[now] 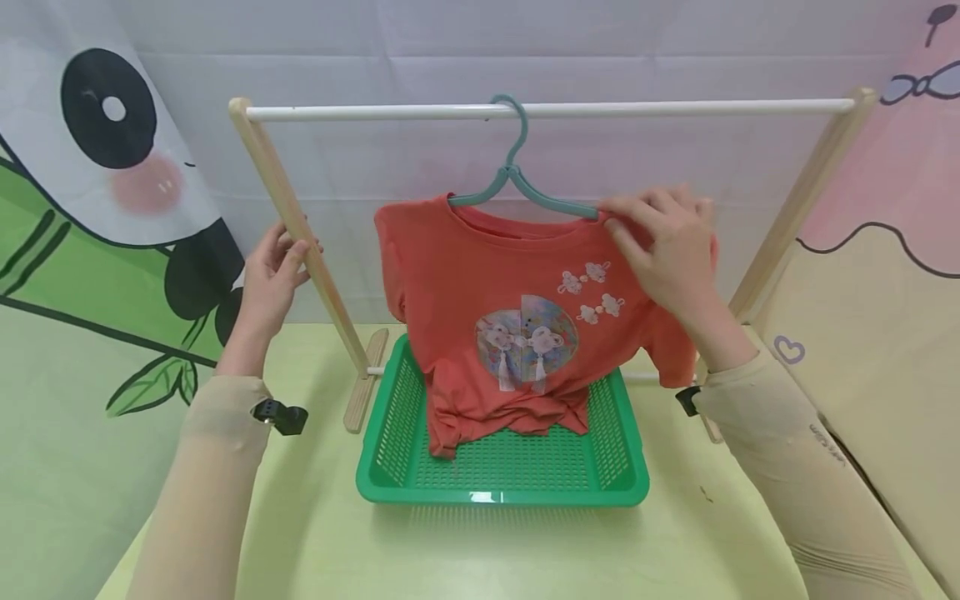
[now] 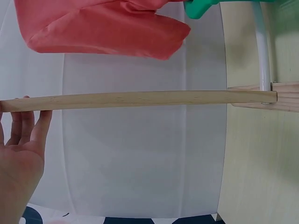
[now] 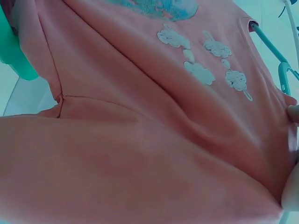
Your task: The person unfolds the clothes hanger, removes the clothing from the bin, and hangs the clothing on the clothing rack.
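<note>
A red T-shirt (image 1: 450, 292) with a round patterned print and pale knot motifs hangs on a green clothes hanger (image 1: 551, 202). The hanger's hook goes over the white rail (image 1: 675, 108) of a small rack. My right hand (image 1: 663, 242) pinches the shirt's shoulder by the hanger's end; in the right wrist view only a bit of that hand (image 3: 292, 186) shows, beside stretched red cloth (image 3: 140, 154). Out on the left, my left hand (image 1: 272, 271) holds the rack's wooden post (image 1: 281, 183) between thumb and fingers. The shirt's hem bunches inside a green basket (image 1: 502, 497).
The basket stands on a pale yellow table (image 1: 300, 517), between the rack's sides. On the right rises the other wooden post (image 1: 802, 200). A wooden foot (image 1: 365, 379) supports the left post. Printed cloth (image 1: 150, 200) covers the wall behind.
</note>
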Demonstrator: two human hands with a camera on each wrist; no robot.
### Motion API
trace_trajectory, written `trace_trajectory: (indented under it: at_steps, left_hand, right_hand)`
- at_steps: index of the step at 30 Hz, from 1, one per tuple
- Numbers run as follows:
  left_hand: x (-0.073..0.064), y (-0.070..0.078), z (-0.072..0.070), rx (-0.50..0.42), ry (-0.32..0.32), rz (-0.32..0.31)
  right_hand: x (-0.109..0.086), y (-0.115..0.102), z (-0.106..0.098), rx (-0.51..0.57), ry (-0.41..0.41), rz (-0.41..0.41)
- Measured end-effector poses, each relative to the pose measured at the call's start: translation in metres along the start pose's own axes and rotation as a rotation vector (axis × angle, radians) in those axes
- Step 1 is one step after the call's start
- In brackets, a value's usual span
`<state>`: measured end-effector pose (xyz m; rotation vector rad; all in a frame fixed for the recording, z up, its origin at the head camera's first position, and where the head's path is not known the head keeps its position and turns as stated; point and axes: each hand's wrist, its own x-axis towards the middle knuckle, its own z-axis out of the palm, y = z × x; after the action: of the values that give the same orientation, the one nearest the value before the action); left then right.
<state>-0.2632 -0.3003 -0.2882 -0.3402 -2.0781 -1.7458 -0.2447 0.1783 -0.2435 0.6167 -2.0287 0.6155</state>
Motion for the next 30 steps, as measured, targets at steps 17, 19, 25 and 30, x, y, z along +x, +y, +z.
trace_trajectory:
  at_steps: [17, 19, 25, 30]
  left_hand:
    - [0.000, -0.008, -0.001, 0.004, 0.012, -0.011]
    - [0.001, -0.008, -0.001, -0.001, 0.012, -0.010]
    - [0.001, -0.007, -0.001, 0.000, 0.014, -0.025]
    - [-0.004, 0.003, 0.002, 0.038, 0.018, -0.032]
  right_hand:
    - [-0.010, -0.001, 0.014, 0.063, 0.024, 0.057]
    - [-0.012, -0.002, 0.016, 0.077, 0.044, 0.094]
    - [-0.017, -0.003, 0.022, 0.117, 0.095, 0.169]
    - [-0.019, -0.002, 0.023, 0.122, 0.114, 0.191]
